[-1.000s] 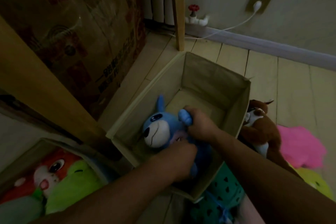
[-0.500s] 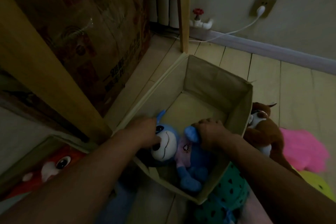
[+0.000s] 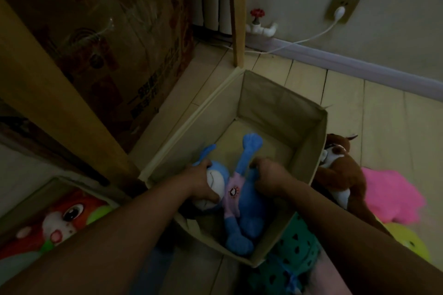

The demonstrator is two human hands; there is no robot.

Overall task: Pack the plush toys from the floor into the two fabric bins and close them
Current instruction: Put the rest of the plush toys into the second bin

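Note:
A blue plush toy (image 3: 242,213) in a pink top lies on its back inside the open beige fabric bin (image 3: 309,151), one arm raised. My left hand (image 3: 203,182) grips its white-faced head. My right hand (image 3: 268,177) holds its body at the far side. A second bin (image 3: 36,196) at the lower left holds an orange fox plush (image 3: 64,215) and a green plush. On the floor right of the bin lie a brown-and-white plush (image 3: 345,170), a pink plush (image 3: 393,196), a yellow-green plush (image 3: 407,242) and a teal spotted plush (image 3: 294,261).
A large cardboard box (image 3: 115,38) leans at the left behind a wooden beam (image 3: 60,93). A wooden post (image 3: 238,12) stands just past the bin. A white cable (image 3: 309,38) runs from the wall socket along the baseboard, beside a red valve (image 3: 257,14).
The blue plush has been turned and laid down flat in the bin, its arm now pointing up. My left hand moved from its body to its head.

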